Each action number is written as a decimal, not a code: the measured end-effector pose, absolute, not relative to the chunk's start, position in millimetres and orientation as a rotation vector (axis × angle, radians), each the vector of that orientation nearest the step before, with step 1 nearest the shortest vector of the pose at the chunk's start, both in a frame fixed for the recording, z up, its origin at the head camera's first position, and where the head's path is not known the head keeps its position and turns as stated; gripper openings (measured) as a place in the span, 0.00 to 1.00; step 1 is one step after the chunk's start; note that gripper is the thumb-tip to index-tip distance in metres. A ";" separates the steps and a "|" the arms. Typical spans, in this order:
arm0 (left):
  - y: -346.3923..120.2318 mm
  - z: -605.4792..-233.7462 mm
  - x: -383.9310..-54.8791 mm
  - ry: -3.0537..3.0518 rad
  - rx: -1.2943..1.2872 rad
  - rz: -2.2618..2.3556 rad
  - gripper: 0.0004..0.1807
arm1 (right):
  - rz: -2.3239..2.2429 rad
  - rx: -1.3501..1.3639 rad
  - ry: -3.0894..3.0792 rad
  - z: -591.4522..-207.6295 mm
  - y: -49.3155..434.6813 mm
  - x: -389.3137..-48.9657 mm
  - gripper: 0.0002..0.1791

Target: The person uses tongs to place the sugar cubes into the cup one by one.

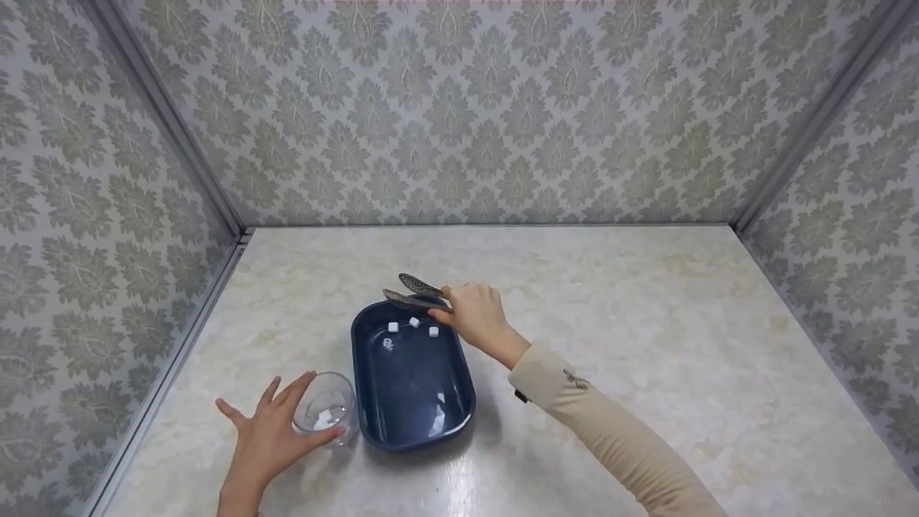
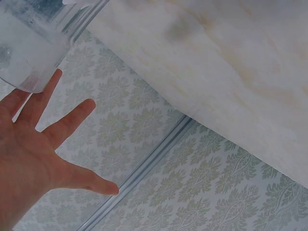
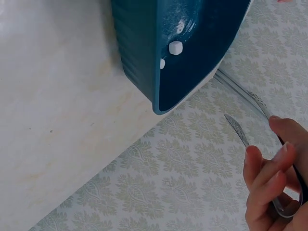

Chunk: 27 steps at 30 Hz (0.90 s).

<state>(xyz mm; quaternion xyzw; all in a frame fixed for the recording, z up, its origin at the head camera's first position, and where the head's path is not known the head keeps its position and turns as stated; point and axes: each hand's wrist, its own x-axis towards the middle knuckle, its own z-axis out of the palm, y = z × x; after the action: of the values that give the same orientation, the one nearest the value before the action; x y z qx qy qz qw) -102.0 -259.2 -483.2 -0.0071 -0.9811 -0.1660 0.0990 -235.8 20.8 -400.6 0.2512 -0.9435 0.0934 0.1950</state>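
Note:
In the head view a deep blue rectangular dish (image 1: 413, 380) stands on the table, with several white cubes (image 1: 393, 327) near its far end. My right hand (image 1: 474, 314) grips a pair of metal tongs (image 1: 416, 284) above that far end. The tongs' tips are spread apart, and nothing shows between them in the right wrist view. Left of the dish is a clear glass (image 1: 327, 406) with something white at its bottom. My left hand (image 1: 269, 434) holds this glass between thumb and fingers, the other fingers spread out.
The marbled tabletop (image 1: 646, 345) extends to the right of the dish. Patterned panels (image 1: 488, 115) rise at the back and on both sides. The dish's raised rim (image 1: 472, 391) stands close beside the glass.

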 end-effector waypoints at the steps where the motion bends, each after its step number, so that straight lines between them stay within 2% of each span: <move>1: -259.1 -483.3 -102.1 -2.900 -0.022 -0.489 0.52 | 0.263 0.697 -2.652 -402.8 20.9 -236.7 0.19; 16: -259.7 -483.8 -101.8 -2.877 -0.037 -0.499 0.51 | 0.295 0.641 -2.733 -423.0 18.4 -244.6 0.22; 27: -259.8 -483.5 -102.1 -2.880 -0.034 -0.491 0.51 | 0.183 0.634 -2.739 -430.9 16.7 -247.3 0.20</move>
<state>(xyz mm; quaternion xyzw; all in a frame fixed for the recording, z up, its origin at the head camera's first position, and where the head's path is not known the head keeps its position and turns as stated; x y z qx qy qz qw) -102.1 -259.8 -483.5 -0.0116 -0.9797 -0.1671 0.1098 -247.3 16.7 -430.9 0.2222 -0.9594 0.0640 0.1613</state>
